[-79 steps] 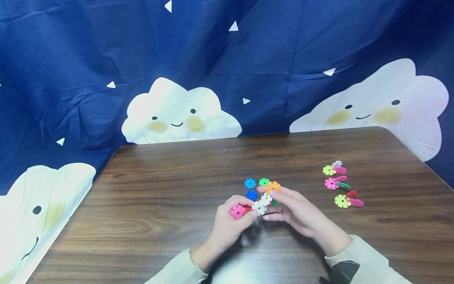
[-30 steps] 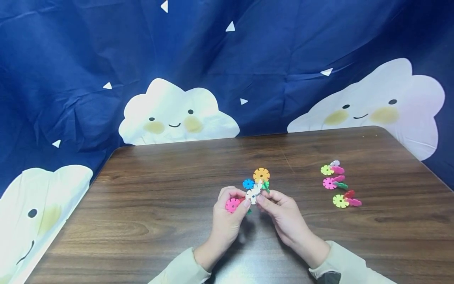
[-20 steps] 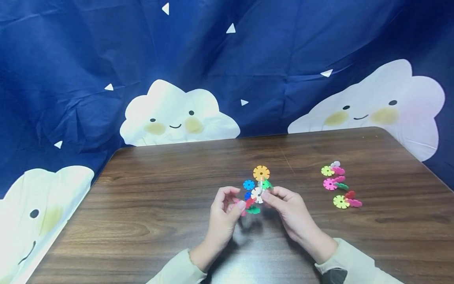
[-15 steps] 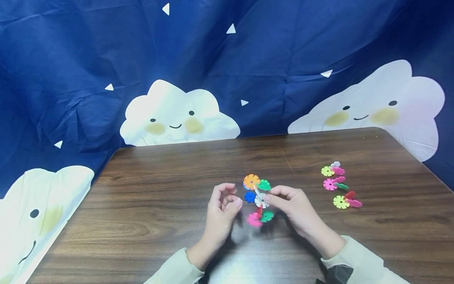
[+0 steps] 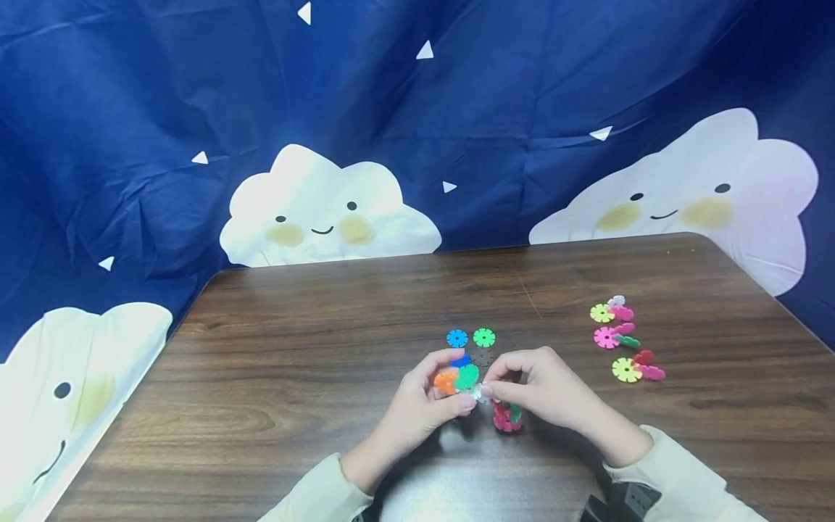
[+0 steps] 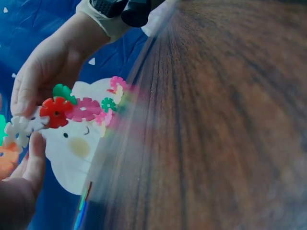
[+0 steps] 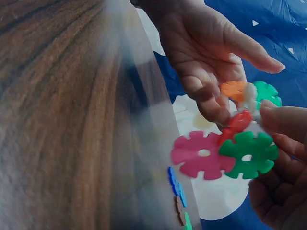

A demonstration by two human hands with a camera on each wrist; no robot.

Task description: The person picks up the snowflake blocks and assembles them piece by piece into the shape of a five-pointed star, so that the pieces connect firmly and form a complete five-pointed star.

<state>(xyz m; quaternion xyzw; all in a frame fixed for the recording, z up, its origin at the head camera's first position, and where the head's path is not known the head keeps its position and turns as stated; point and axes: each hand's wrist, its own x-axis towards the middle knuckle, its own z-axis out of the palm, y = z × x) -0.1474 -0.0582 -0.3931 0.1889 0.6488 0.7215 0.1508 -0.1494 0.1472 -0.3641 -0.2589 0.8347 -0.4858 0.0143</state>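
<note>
Above the wooden table, my right hand (image 5: 551, 384) pinches a chain of interlocking flower discs at a white disc (image 5: 481, 394) between thumb and forefinger. The orange disc (image 5: 446, 382) and a green disc (image 5: 467, 376) form its left end. At its right end are a pink disc (image 5: 507, 420), a second green one and a red disc (image 7: 235, 127). My left hand (image 5: 417, 402) surrounds the orange end with loosely bent fingers. In the right wrist view, the left hand's thumb (image 7: 254, 52) stands apart from the discs.
Loose discs lie just beyond the hands: a light blue (image 5: 457, 338), a green (image 5: 484, 337), a dark blue (image 5: 462, 360) and a dark brown (image 5: 482, 357). Small joined clusters (image 5: 607, 337) sit farther right on the table (image 5: 293, 348). A blue cloth with clouds hangs behind.
My left hand has let go of the chain's pink end. The right hand has turned the chain, so the orange end now points left into the left hand and the pink end lies lower right.
</note>
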